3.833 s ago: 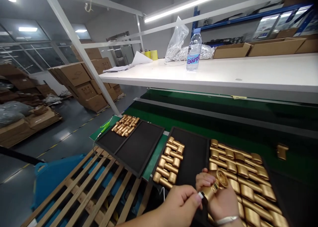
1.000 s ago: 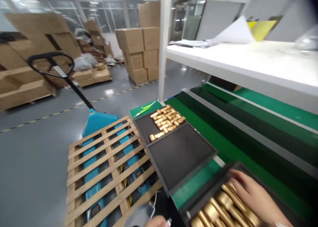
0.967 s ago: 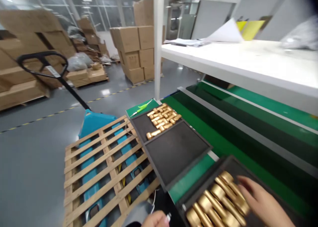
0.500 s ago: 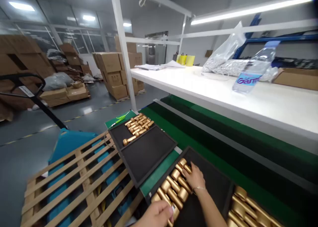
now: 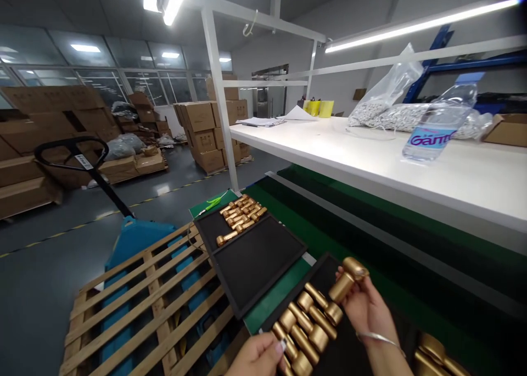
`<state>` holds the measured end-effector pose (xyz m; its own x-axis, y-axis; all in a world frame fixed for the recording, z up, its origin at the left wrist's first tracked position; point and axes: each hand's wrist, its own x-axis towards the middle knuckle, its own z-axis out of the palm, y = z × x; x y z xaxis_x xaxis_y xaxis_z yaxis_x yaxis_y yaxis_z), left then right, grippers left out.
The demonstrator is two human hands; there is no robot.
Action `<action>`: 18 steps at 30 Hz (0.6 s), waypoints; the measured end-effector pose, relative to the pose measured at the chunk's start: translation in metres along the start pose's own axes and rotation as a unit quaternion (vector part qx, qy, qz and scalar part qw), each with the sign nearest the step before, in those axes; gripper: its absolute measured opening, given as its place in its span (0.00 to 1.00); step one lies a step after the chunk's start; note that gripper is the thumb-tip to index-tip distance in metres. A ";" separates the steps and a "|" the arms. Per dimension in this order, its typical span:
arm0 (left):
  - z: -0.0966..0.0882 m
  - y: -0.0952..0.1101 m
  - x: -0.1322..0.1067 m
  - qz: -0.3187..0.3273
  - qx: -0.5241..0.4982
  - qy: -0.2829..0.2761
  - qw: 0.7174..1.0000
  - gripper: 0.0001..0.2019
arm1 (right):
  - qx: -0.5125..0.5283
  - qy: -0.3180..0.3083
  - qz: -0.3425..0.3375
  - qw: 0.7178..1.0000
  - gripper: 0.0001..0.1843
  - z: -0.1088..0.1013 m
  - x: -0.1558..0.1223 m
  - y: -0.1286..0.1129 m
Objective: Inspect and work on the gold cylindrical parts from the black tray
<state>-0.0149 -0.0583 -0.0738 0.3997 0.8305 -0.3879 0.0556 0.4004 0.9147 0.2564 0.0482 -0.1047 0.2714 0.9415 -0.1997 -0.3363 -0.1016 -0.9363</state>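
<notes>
My right hand (image 5: 366, 304), with a bracelet at the wrist, grips a gold hammer-shaped piece (image 5: 343, 288) and holds it tilted above the black tray (image 5: 331, 263). Several more gold hammer-shaped pieces (image 5: 304, 324) lie in rows in that tray, below and left of the right hand. My left hand (image 5: 259, 357) is at the tray's near left corner, beside the gold pieces. Its thumb and fingers pinch a small whitish thing (image 5: 283, 344), too small to name.
Another black tray (image 5: 259, 255) holds small gold pieces (image 5: 242, 214) at its far end. Green-handled pliers (image 5: 213, 203) lie beyond it. More gold pieces (image 5: 436, 357) are at lower right. A white shelf (image 5: 349, 156) carries a water bottle (image 5: 440, 123). A pallet (image 5: 152, 299) stands left.
My right hand has lifted a gold hammer-shaped piece out of the near tray and turned. My left hand stays near the tray corner, still pinching the whitish thing. The view has shifted.
</notes>
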 end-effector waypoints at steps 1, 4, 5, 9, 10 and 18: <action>0.004 0.010 -0.001 0.006 -0.009 -0.005 1.000 0.30 | 0.103 -0.004 0.035 0.994 0.24 0.005 -0.016 -0.009; 0.020 0.036 -0.007 0.034 -0.033 -0.032 0.998 0.26 | 0.325 -0.015 0.153 0.933 0.10 0.028 -0.065 -0.030; 0.025 0.044 -0.010 0.052 -0.017 -0.045 0.997 0.25 | 0.360 -0.025 0.189 0.913 0.08 0.037 -0.079 -0.035; 0.039 0.064 -0.020 0.148 0.063 -0.067 0.985 0.19 | 0.431 -0.062 0.279 0.856 0.10 0.066 -0.117 -0.054; 0.040 0.066 -0.022 0.166 0.074 -0.070 0.981 0.18 | 0.437 -0.065 0.284 0.851 0.11 0.071 -0.122 -0.057; 0.038 0.069 -0.026 0.247 0.173 -0.088 0.949 0.12 | 0.423 -0.066 0.289 0.856 0.12 0.079 -0.135 -0.064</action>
<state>0.0129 -0.0670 0.0041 0.6005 0.7940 0.0946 0.1068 -0.1969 0.9746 0.1700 -0.0469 0.0048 -0.2456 0.8467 -0.4720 -0.9284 -0.3455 -0.1369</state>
